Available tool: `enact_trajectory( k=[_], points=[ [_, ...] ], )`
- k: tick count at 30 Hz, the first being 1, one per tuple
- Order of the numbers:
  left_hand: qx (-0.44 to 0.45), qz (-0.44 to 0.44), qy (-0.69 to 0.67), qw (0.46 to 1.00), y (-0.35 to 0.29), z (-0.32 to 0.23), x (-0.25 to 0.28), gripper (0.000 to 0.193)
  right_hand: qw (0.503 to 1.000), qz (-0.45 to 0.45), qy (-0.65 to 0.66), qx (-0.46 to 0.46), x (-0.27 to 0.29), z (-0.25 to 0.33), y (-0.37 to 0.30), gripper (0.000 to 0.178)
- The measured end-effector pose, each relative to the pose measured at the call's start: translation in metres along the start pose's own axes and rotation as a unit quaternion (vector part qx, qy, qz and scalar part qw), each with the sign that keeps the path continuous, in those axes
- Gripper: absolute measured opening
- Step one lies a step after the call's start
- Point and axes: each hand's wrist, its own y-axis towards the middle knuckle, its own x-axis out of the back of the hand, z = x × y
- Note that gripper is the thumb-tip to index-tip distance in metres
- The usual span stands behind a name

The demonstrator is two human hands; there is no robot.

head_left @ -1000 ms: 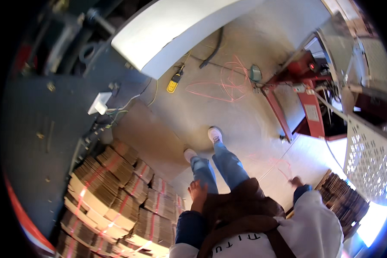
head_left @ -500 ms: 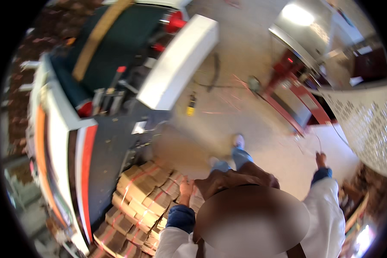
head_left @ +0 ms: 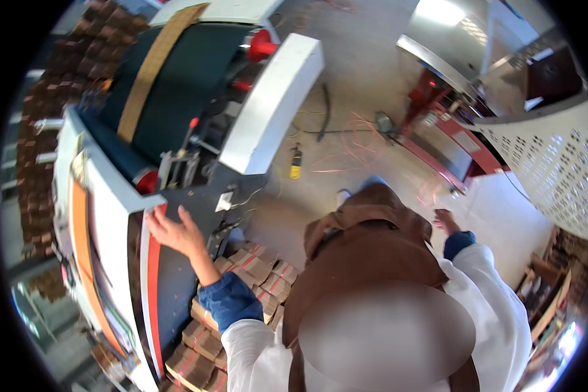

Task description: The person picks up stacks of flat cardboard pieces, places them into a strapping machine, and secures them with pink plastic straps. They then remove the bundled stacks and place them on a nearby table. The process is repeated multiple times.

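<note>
Left hand [head_left: 176, 234], left of centre: grip released, fingers spread at the white machine panel with black and red striped edge [head_left: 153, 284], contact unclear; right hand [head_left: 446, 222], right of centre: fingers part-curled, cannot tell whether its grip holds anything. Pink-strapped brown cardboard bundles [head_left: 251, 264] lower left; beyond, black-and-yellow block [head_left: 296, 163] on grey floor [head_left: 366, 85], upper centre.

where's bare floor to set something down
Pale floor between the right hand, red frame and perforated panel looks free. Crowded: the stretch ahead, with pink strands and a yellow connector, and the left, with cardboard bundles.
</note>
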Motion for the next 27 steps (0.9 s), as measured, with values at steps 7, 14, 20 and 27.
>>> enact_trajectory(
  k=[7,14,20,27],
  points=[
    [0.011,0.011,-0.009,1.000,-0.013,0.003,-0.030,0.065,0.995,-0.008,-0.033,-0.094,-0.079,0.014,-0.019,0.035],
    [0.038,0.043,0.014,0.998,-0.018,0.007,-0.053,0.083,0.993,-0.036,-0.058,-0.098,-0.078,0.049,-0.010,0.035],
    [0.053,0.051,0.031,0.997,-0.025,0.005,-0.057,0.087,0.992,-0.090,-0.089,-0.016,-0.059,0.121,-0.022,0.036],
    [0.061,0.075,0.030,0.995,-0.022,0.007,-0.051,0.086,0.985,-0.009,-0.152,0.083,-0.113,0.216,-0.004,0.042]
  ],
)
